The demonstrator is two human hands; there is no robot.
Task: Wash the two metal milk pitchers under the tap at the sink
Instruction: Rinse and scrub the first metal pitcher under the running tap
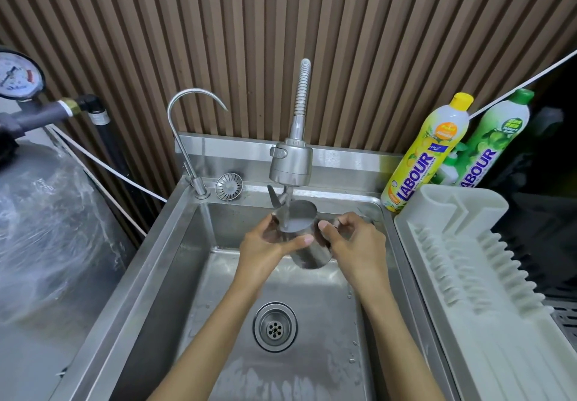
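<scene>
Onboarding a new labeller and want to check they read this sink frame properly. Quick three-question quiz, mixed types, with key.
1. True or false: water from the spray tap runs into the pitcher, which the left hand and the right hand both hold.
2. Where is the drying rack relative to the sink? A) on its left B) on its right C) inside the basin
3. Fill in: the soap bottle nearer the sink has a ____ cap.

Key: 1 true; 2 B; 3 yellow.
</scene>
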